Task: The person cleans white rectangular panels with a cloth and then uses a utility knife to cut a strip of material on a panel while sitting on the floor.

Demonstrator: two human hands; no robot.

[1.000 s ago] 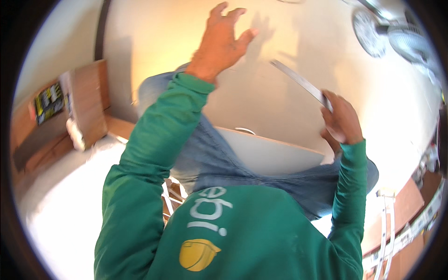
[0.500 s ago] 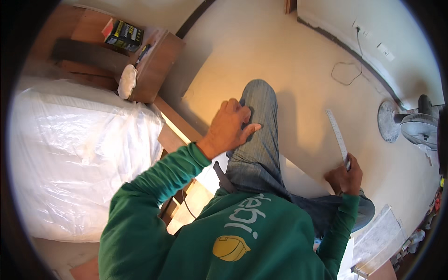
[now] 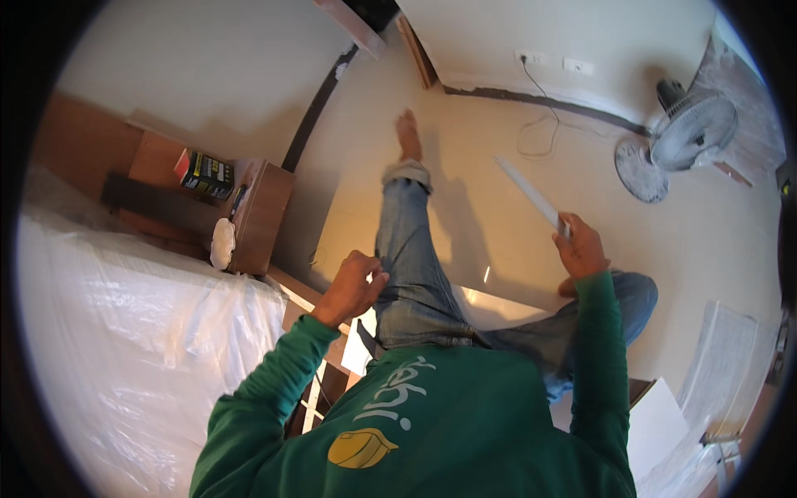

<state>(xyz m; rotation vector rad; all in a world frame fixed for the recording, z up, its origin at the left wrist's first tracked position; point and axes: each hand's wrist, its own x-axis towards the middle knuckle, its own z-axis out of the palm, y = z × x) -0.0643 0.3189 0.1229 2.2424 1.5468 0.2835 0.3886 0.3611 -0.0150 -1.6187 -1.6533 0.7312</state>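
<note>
The person's right hand (image 3: 584, 247) is closed around the near end of a metal ruler (image 3: 529, 195), held above the floor (image 3: 506, 241), its free end slanting toward the floor's far edge at the wall (image 3: 602, 29). The left hand (image 3: 353, 288), fingers curled, is at the left leg (image 3: 415, 241); whether it grips anything I cannot tell. A fan (image 3: 696, 129) stands near that same floor edge.

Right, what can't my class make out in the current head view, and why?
Head view:
ruler: near end, hidden by the right hand
ruler markings: too small, blurred
plastic sheet: what lies beneath, hidden by its folds
left hand: some fingertips, curled out of sight
</note>
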